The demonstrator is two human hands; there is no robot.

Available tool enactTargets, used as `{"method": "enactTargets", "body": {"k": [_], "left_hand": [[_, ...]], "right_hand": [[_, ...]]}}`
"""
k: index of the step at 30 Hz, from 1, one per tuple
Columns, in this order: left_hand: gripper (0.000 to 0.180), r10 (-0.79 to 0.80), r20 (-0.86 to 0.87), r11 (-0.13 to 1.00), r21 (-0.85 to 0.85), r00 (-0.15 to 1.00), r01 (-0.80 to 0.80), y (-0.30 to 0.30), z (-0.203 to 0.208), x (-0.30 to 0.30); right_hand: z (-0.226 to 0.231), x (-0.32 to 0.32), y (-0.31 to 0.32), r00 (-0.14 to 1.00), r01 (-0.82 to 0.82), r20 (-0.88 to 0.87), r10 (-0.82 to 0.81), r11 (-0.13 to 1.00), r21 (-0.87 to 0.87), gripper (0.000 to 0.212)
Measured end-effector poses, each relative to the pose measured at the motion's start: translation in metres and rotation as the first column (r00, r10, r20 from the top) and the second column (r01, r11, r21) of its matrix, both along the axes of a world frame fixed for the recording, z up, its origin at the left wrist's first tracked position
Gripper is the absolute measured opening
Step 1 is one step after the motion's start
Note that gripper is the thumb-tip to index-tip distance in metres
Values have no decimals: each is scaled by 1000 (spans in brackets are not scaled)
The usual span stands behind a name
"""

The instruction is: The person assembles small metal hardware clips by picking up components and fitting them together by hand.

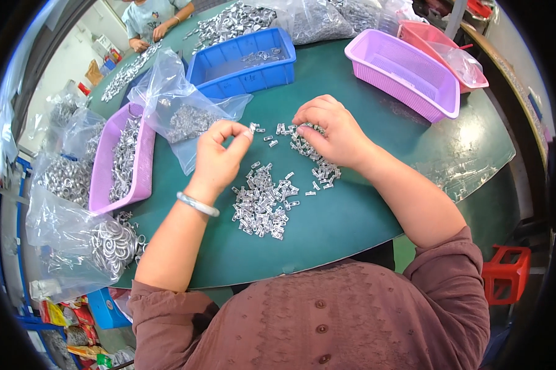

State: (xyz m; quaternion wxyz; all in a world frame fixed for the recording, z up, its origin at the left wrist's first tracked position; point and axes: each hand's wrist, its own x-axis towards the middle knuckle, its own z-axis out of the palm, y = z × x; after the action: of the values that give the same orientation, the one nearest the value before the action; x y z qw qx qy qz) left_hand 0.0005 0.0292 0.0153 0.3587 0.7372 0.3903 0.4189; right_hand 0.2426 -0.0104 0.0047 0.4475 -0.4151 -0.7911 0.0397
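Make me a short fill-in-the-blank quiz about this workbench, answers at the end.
1. The left hand holds a small metal part between index finger and ____.
2. A bracelet circles the person's ____ wrist.
3. The purple basket holding metal parts is on the picture's ____ side.
4. The stool beside the table is coloured ____.

Answers: thumb; left; left; red.

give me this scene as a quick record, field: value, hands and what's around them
left hand: thumb and forefinger at a small metal piece
right hand: curled over a metal cluster, grip unclear
loose pile: metal pieces, nearer the body
surface: green table
containers: blue bin beyond; lilac basket left, holding metal parts
co-worker: upper left
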Motion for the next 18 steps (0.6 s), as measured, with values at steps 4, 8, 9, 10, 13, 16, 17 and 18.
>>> {"method": "enactTargets", "body": {"k": [4, 8, 9, 10, 13, 16, 17, 18], "left_hand": [[12, 202, -132, 895, 427, 970, -128, 47, 35, 7], [15, 421, -386, 818, 553, 821, -159, 88, 74, 20], [16, 521, -493, 797, 573, 697, -190, 91, 79, 23], [16, 519, -494, 797, 575, 697, -186, 94, 80, 27], [14, 625, -542, 749, 620, 562, -235, 95, 77, 30], [9, 294, -427, 862, 505, 855, -44, 80, 62, 31], [9, 177, -457, 892, 448, 872, 54, 72, 51, 31], [10, 56, -479, 909, 388, 876, 154, 63, 40, 30]], "right_hand": [[-1, 4, 2, 999, 7, 44, -6, 1000, -15, 8], [2, 2, 0, 999, -3, 50, 5, 1000, -28, 9], [2, 1, 1, 998, -7, 58, 9, 999, -35, 9], [2, 2, 1, 998, -7, 67, 10, 999, -41, 9], [3, 3, -1, 996, 0, 93, 3, 999, -39, 9], [3, 6, -1, 993, 23, 114, -17, 998, -52, 8], [3, 6, -2, 994, 28, 112, -22, 998, -56, 8], [3, 7, -2, 994, 25, 110, -16, 996, -83, 10]]}}
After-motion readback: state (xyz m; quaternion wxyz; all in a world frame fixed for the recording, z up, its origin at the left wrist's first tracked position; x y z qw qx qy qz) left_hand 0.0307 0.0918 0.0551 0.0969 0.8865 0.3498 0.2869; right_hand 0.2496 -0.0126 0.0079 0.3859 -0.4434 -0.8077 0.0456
